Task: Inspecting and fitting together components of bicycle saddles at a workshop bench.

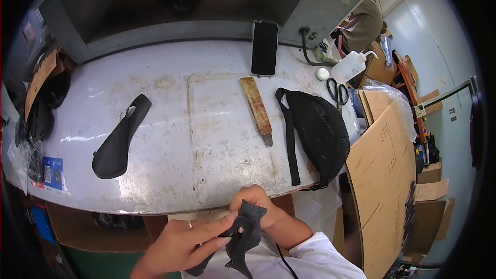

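Observation:
At the table's front edge, both my hands hold one black, floppy leather-like piece (pixel 248 232) with cut-outs and trailing ends. My left hand (pixel 191 240), with a ring on one finger, pinches it from the left between thumb and fingers. The fingers of my right hand (pixel 261 204) are curled around its upper part from behind, partly hidden by it. On the table to the left lies a black part shaped like a narrow bicycle saddle (pixel 116 144). A worn tool with a taped handle and a flat metal tip (pixel 256 108) lies beyond my hands.
A black pouch with a strap (pixel 318 134) lies at the right, beside black scissors (pixel 338 93). Behind are a smartphone (pixel 264 49), a white squeeze bottle (pixel 351 66) and a small white round thing (pixel 322 74). Cardboard (pixel 382 175) stands along the table's right side. Another person (pixel 364 23) is at the far right.

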The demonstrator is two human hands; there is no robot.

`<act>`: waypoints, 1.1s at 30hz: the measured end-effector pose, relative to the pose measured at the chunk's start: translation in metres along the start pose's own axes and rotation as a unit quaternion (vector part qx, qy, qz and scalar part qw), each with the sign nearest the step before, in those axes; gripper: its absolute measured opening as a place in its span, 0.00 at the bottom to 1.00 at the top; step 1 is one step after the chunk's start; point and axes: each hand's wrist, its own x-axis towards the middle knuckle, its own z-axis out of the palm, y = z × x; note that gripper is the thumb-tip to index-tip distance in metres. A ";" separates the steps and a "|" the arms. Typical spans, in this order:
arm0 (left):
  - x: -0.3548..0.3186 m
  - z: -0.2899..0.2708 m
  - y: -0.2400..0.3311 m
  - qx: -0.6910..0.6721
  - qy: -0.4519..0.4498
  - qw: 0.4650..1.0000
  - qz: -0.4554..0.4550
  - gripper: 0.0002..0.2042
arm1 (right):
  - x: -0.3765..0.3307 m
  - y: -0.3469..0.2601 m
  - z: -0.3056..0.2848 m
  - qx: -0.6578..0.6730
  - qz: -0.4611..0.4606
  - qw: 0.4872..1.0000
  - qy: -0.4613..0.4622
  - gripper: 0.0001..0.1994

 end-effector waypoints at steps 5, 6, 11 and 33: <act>0.001 0.013 -0.011 0.003 0.049 0.997 0.059 0.25 | -0.008 0.009 0.012 -0.108 -0.072 0.984 0.125 0.16; 0.001 0.013 -0.012 0.002 0.048 0.997 0.058 0.25 | -0.008 0.010 0.018 -0.176 -0.132 0.962 0.162 0.16; -0.003 0.005 -0.010 -0.133 0.005 0.989 -0.063 0.27 | -0.018 0.014 0.024 0.176 -0.055 0.951 0.248 0.12; -0.010 0.001 -0.007 -0.116 0.059 0.991 -0.038 0.22 | -0.004 -0.019 0.022 0.129 0.150 0.977 0.079 0.16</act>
